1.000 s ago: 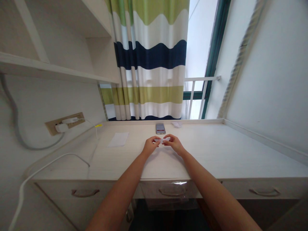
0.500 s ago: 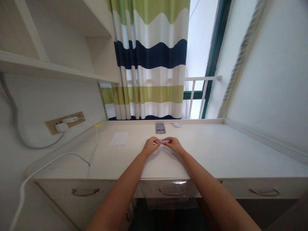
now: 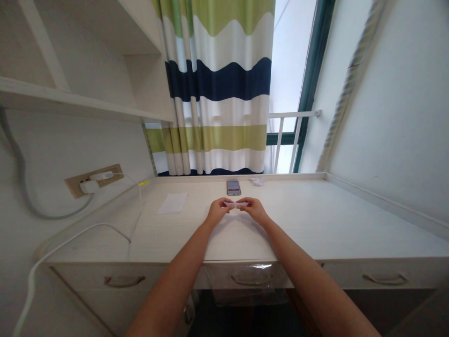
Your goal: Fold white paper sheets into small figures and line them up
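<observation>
A small folded piece of white paper [image 3: 235, 205] is held between my two hands above the middle of the desk. My left hand [image 3: 219, 209] pinches its left side between thumb and fingers. On the opposite side, my right hand [image 3: 254, 209] grips the paper in the same way. Fingers cover much of the paper, so its full shape is hidden. Just beyond my hands lies a phone [image 3: 233, 187] with its screen lit.
White sheets of paper [image 3: 173, 203] lie to the left on the white desk [image 3: 343, 220]. Crumpled white paper [image 3: 257, 181] rests near the back edge. A white cable [image 3: 75, 238] crosses the desk's left side, by a wall socket [image 3: 93, 180]. A striped curtain [image 3: 233, 112] hangs behind.
My left hand has shifted slightly left and up, and the fingers have moved a little apart, so more of the paper's middle shows. Both hands keep hold of the paper.
</observation>
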The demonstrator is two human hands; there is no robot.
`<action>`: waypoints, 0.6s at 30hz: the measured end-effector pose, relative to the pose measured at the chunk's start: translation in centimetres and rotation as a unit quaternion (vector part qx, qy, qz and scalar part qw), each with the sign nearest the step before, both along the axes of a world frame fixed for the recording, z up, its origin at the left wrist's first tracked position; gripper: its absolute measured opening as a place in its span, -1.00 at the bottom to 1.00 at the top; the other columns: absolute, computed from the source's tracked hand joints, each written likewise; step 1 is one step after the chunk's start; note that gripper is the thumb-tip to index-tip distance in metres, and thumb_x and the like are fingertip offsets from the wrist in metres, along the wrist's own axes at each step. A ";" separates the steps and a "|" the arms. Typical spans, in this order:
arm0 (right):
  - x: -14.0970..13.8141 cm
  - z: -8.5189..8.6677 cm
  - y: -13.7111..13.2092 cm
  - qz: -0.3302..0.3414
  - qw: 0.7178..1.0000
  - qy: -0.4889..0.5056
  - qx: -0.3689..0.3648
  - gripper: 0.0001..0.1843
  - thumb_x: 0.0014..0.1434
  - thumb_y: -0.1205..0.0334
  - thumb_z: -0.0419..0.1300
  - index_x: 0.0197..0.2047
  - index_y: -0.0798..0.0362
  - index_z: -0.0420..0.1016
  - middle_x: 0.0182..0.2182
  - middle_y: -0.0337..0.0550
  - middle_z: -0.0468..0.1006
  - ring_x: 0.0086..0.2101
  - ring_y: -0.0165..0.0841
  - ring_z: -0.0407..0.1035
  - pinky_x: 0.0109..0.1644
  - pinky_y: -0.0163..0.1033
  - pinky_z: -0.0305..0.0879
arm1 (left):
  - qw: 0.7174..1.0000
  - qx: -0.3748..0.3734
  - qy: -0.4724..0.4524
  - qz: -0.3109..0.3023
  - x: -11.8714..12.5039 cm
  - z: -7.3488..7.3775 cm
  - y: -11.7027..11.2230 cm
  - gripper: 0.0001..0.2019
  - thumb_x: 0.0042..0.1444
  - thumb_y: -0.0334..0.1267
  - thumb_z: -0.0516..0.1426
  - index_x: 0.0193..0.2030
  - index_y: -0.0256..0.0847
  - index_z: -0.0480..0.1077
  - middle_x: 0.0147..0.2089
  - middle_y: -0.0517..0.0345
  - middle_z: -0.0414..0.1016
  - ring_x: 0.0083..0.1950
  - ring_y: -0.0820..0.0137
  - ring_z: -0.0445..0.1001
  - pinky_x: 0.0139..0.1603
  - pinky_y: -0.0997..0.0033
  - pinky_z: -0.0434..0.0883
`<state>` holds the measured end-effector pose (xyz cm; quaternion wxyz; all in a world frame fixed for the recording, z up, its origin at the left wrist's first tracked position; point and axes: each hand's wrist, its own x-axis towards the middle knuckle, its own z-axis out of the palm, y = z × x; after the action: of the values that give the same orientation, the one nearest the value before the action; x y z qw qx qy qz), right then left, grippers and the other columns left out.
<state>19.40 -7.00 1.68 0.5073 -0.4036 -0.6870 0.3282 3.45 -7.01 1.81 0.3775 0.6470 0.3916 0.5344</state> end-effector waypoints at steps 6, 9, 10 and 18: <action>0.0 -0.1 0.2 0.036 0.994 0.098 -0.027 -0.66 -0.28 0.20 0.28 -0.37 0.10 0.33 -0.59 -0.28 0.45 -0.58 -0.44 0.34 -0.44 -0.30 0.29 | 0.999 0.007 -0.032 -0.015 0.2 -0.1 0.3 -0.75 -0.30 -0.30 0.21 -0.39 -0.31 0.38 -0.59 0.25 0.35 -0.58 0.58 0.28 -0.53 0.56 0.32; 0.0 -0.4 0.5 0.043 0.993 0.102 -0.031 -0.67 -0.29 0.18 0.29 -0.41 0.12 0.34 -0.61 -0.28 0.44 -0.58 -0.44 0.34 -0.43 -0.29 0.29 | 0.998 -0.012 -0.052 -0.017 0.2 0.0 0.2 -0.68 -0.33 -0.30 0.24 -0.33 -0.31 0.38 -0.62 0.27 0.34 -0.57 0.55 0.32 -0.52 0.54 0.33; 0.1 -0.4 0.5 0.043 0.993 0.102 -0.030 -0.68 -0.29 0.18 0.29 -0.42 0.12 0.34 -0.61 -0.28 0.44 -0.58 -0.44 0.35 -0.42 -0.29 0.30 | 0.998 -0.028 -0.058 -0.025 0.1 0.1 0.1 -0.66 -0.33 -0.29 0.24 -0.31 -0.31 0.38 -0.61 0.26 0.35 -0.55 0.53 0.35 -0.50 0.53 0.34; 0.2 -0.1 0.0 0.042 0.989 0.128 -0.060 -0.61 -0.29 0.21 0.30 -0.31 0.10 0.37 -0.57 -0.29 0.46 -0.53 -0.45 0.38 -0.35 -0.28 0.34 | 0.986 -0.131 -0.084 -0.057 0.0 0.4 -0.4 -0.72 -0.27 -0.23 0.24 -0.40 -0.37 0.41 -0.44 0.02 0.49 -0.40 0.36 0.47 -0.42 0.47 0.35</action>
<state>19.57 -6.96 1.59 0.5517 -0.3585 -0.6119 0.4389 3.41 -7.43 2.18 0.5206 0.5658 0.3874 0.5086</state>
